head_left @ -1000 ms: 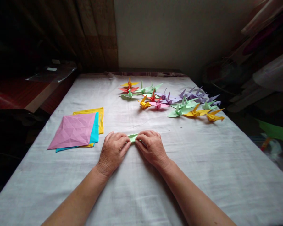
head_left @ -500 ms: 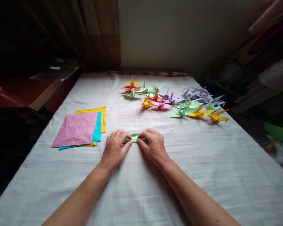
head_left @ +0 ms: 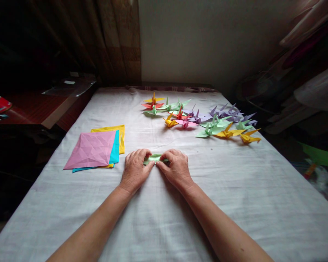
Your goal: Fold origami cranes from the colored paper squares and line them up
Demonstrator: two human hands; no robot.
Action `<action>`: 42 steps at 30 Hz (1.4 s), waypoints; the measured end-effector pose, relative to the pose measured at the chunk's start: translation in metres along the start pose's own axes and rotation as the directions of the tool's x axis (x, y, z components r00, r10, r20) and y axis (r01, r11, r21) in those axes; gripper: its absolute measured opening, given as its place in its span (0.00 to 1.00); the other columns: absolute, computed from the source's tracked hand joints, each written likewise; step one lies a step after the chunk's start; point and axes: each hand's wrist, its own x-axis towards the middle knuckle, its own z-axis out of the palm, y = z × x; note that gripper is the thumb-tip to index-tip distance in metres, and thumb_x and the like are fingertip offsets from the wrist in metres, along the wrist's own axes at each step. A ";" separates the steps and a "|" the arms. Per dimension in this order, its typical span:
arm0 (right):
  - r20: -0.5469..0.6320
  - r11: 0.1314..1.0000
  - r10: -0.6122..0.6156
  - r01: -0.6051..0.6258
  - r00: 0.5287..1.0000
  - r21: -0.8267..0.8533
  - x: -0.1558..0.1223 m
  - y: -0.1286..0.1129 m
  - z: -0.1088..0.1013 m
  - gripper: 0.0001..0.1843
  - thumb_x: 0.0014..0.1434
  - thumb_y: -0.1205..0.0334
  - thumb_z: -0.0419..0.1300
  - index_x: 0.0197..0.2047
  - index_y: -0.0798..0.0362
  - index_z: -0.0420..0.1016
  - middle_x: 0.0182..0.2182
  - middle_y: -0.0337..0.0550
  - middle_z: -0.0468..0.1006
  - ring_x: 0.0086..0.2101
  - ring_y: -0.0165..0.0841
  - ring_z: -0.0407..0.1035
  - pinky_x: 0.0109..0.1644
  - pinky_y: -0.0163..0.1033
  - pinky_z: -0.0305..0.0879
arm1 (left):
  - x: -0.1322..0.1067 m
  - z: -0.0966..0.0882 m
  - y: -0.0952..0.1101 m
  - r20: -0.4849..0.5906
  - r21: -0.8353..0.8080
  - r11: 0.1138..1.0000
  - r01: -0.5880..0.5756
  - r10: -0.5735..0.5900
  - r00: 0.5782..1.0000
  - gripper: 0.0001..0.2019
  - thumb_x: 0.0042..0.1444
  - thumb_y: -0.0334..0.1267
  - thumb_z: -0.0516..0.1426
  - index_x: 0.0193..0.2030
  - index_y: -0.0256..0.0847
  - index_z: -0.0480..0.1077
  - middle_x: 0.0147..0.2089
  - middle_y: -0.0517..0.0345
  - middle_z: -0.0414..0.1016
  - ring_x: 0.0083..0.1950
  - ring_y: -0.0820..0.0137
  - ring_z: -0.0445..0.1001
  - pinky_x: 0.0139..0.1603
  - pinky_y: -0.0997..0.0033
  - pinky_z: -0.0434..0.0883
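Note:
A small piece of folded light-green paper (head_left: 154, 158) lies on the white cloth in front of me, its two ends partly hidden under my fingers. My left hand (head_left: 137, 166) is closed on its left end, with the thumb along the near edge. At the right end, my right hand (head_left: 176, 164) pinches the paper between thumb and curled fingers. Both thumbs almost meet at the middle of the near edge. Left of my hands is a stack of creased paper squares, a pink sheet (head_left: 91, 149) over blue (head_left: 114, 149) and yellow (head_left: 121, 136) ones.
Several folded paper cranes in yellow (head_left: 226, 131), pink (head_left: 185, 123), green (head_left: 207, 131), purple and red stand on the far right half of the cloth-covered table (head_left: 235, 203). A brown wooden surface (head_left: 30, 109) with a clear plastic sleeve (head_left: 72, 86) adjoins at the left.
My thumbs have drawn closer together along the near edge of the green paper. The whole view has shifted slightly; the cranes and paper stack keep their places on the cloth.

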 end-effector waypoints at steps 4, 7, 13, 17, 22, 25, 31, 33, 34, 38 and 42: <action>0.034 0.996 -0.011 0.008 0.999 0.091 0.001 0.005 -0.003 0.02 0.55 0.65 0.64 0.32 0.48 0.76 0.33 0.38 0.78 0.39 0.36 0.69 0.46 0.42 0.56 | -0.001 0.000 -0.003 0.005 -0.019 1.000 -0.017 0.017 1.000 0.11 0.57 0.33 0.59 0.47 0.45 0.68 0.42 0.58 0.76 0.46 0.63 0.73 0.52 0.58 0.66; 0.035 0.987 -0.051 0.046 0.998 0.152 0.000 0.010 -0.005 0.04 0.55 0.68 0.63 0.32 0.49 0.76 0.33 0.38 0.78 0.39 0.35 0.70 0.46 0.42 0.58 | -0.003 -0.001 -0.006 0.008 -0.017 0.999 -0.052 0.052 0.999 0.09 0.58 0.33 0.59 0.46 0.46 0.73 0.44 0.57 0.75 0.49 0.62 0.72 0.52 0.58 0.67; -0.024 0.988 -0.121 0.123 0.992 0.099 -0.006 0.012 -0.003 0.04 0.58 0.66 0.63 0.33 0.48 0.78 0.38 0.39 0.80 0.42 0.36 0.70 0.48 0.42 0.56 | -0.005 -0.003 -0.005 -0.001 -0.021 0.993 -0.116 0.116 0.993 0.06 0.59 0.34 0.59 0.40 0.47 0.77 0.45 0.57 0.78 0.48 0.63 0.72 0.51 0.58 0.66; -0.011 0.979 -0.197 0.197 0.980 0.048 -0.007 0.012 -0.003 0.05 0.60 0.64 0.63 0.39 0.46 0.80 0.39 0.39 0.80 0.42 0.35 0.70 0.48 0.42 0.55 | -0.004 -0.004 -0.002 -0.006 -0.024 0.992 -0.123 0.123 0.992 0.05 0.59 0.33 0.59 0.39 0.46 0.77 0.44 0.59 0.80 0.48 0.63 0.72 0.51 0.59 0.65; 0.009 0.972 -0.229 0.229 0.973 -0.045 -0.005 0.012 -0.004 0.04 0.62 0.59 0.63 0.37 0.44 0.80 0.39 0.40 0.80 0.41 0.34 0.69 0.46 0.41 0.53 | -0.004 -0.004 -0.001 -0.007 0.008 0.996 -0.090 0.090 0.996 0.05 0.58 0.33 0.59 0.40 0.46 0.76 0.43 0.59 0.80 0.47 0.64 0.72 0.50 0.61 0.64; 0.009 0.971 -0.229 0.229 0.973 -0.075 -0.004 0.011 -0.004 0.06 0.63 0.58 0.62 0.37 0.44 0.80 0.38 0.40 0.80 0.40 0.34 0.69 0.46 0.41 0.52 | -0.005 -0.004 -0.001 0.001 0.006 0.993 -0.115 0.115 0.993 0.05 0.59 0.33 0.60 0.39 0.47 0.76 0.44 0.60 0.80 0.47 0.64 0.72 0.51 0.61 0.63; 0.005 0.976 -0.212 0.212 0.977 -0.057 -0.004 0.009 -0.004 0.07 0.64 0.59 0.60 0.37 0.46 0.80 0.38 0.41 0.80 0.40 0.35 0.68 0.46 0.42 0.51 | -0.006 -0.008 0.000 0.031 -0.014 0.987 -0.161 0.161 0.986 0.02 0.58 0.37 0.62 0.38 0.46 0.76 0.46 0.61 0.80 0.49 0.64 0.72 0.53 0.60 0.61; 0.010 0.978 -0.202 0.202 0.979 -0.048 -0.004 0.009 -0.004 0.07 0.64 0.59 0.60 0.37 0.47 0.79 0.38 0.41 0.80 0.40 0.35 0.69 0.46 0.42 0.51 | -0.005 -0.009 0.000 0.036 -0.010 0.984 -0.180 0.180 0.983 0.02 0.59 0.37 0.61 0.39 0.46 0.76 0.45 0.60 0.81 0.47 0.64 0.73 0.52 0.60 0.61; 0.011 0.980 -0.195 0.195 0.981 -0.043 -0.004 0.009 -0.004 0.07 0.65 0.59 0.59 0.37 0.47 0.79 0.38 0.41 0.80 0.40 0.35 0.69 0.46 0.42 0.51 | -0.005 -0.009 0.000 0.034 -0.006 0.982 -0.186 0.186 0.982 0.03 0.60 0.37 0.60 0.39 0.46 0.76 0.44 0.60 0.81 0.46 0.65 0.73 0.52 0.60 0.61; 0.012 0.986 -0.167 0.167 0.986 -0.012 -0.003 0.010 -0.003 0.08 0.64 0.60 0.59 0.35 0.48 0.78 0.36 0.41 0.79 0.40 0.35 0.68 0.47 0.42 0.51 | -0.004 -0.008 -0.001 0.034 -0.013 0.982 -0.189 0.190 0.981 0.05 0.61 0.37 0.59 0.42 0.45 0.77 0.40 0.59 0.81 0.44 0.65 0.73 0.50 0.61 0.63; 0.007 0.989 -0.150 0.150 0.989 -0.006 -0.002 0.008 -0.003 0.09 0.64 0.60 0.59 0.34 0.48 0.78 0.35 0.41 0.79 0.39 0.35 0.68 0.46 0.42 0.51 | -0.003 -0.007 -0.002 0.026 -0.030 0.984 -0.174 0.175 0.984 0.04 0.60 0.36 0.59 0.39 0.44 0.77 0.39 0.59 0.80 0.43 0.65 0.74 0.48 0.62 0.64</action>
